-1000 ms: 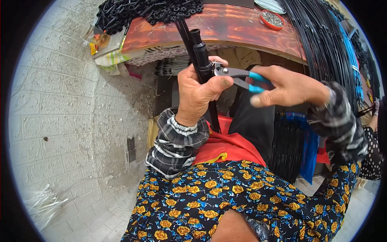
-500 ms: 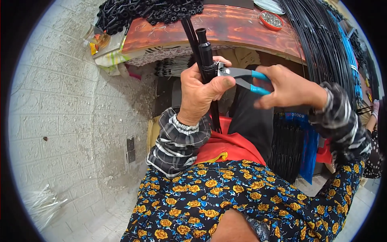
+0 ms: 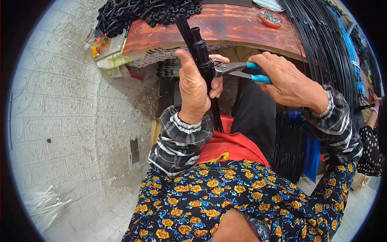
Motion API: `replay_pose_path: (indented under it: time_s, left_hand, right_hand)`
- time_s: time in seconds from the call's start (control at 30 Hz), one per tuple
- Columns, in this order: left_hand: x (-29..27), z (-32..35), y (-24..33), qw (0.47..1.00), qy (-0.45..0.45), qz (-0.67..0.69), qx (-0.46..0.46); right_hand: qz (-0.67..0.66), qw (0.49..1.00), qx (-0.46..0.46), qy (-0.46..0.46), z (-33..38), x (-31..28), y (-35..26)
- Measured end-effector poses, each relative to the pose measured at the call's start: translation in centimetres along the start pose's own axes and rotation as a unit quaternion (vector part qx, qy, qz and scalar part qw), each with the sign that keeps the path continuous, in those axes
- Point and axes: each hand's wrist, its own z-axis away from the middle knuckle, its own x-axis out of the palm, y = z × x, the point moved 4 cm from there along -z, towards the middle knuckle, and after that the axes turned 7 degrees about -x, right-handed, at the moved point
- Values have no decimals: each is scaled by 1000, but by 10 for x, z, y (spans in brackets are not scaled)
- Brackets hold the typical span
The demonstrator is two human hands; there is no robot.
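Note:
A folded black umbrella frame (image 3: 201, 50), a bundle of thin ribs with a tube-like fitting near its top, stands almost upright before me. My left hand (image 3: 192, 88) is wrapped round it from behind, thumb lifted off and pointing up. In my right hand (image 3: 288, 82) is a pair of pliers (image 3: 261, 78) with blue handles. Their dark jaws meet the right side of the fitting, by my left fingertips, where thin pale wire ends (image 3: 217, 62) stick out. Whether the jaws grip the wire I cannot make out.
Beyond my hands a reddish wooden table (image 3: 225, 28) carries a heap of black plastic fittings (image 3: 141, 14) and a red dish (image 3: 270, 25) of small metal pieces. Long black rods (image 3: 318, 44) lie at the right. A white brick wall (image 3: 68, 101) stands left. Another person's arm (image 3: 371, 121) shows far right.
My left thumb has lifted off the fitting and now points up. The pliers have tilted, and my right hand has moved up a little and closed further round the handles. The frame leans slightly more left.

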Motion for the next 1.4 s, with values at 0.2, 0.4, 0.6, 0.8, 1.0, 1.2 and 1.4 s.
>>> replay_pose_path:
  time_s: [0.2,0.4,0.6,0.8,1.0,1.2,1.4]
  left_hand:
    - [3,2,3,1000,23,-7,10]
    - [5,2,2,999,38,-23,26]
    - [-5,2,1,998,61,-16,13]
    - [-3,3,2,999,31,0,5]
    - [1,4,2,1000,20,-19,1]
    - [6,1,1,999,36,-33,5]
    - [2,0,-1,998,42,-37,-1]
  right_hand:
    - [93,994,53,-2,0,-1,-9]
    - [154,983,79,57,0,6,-12]
    - [52,977,138,157,-5,50,-8]
    - [9,981,115,157,-2,40,-4]
    - [180,978,48,89,-7,-2,-3]
    - [268,959,33,81,-9,-16,-7]
    - [324,941,-9,100,-15,-17,-19]
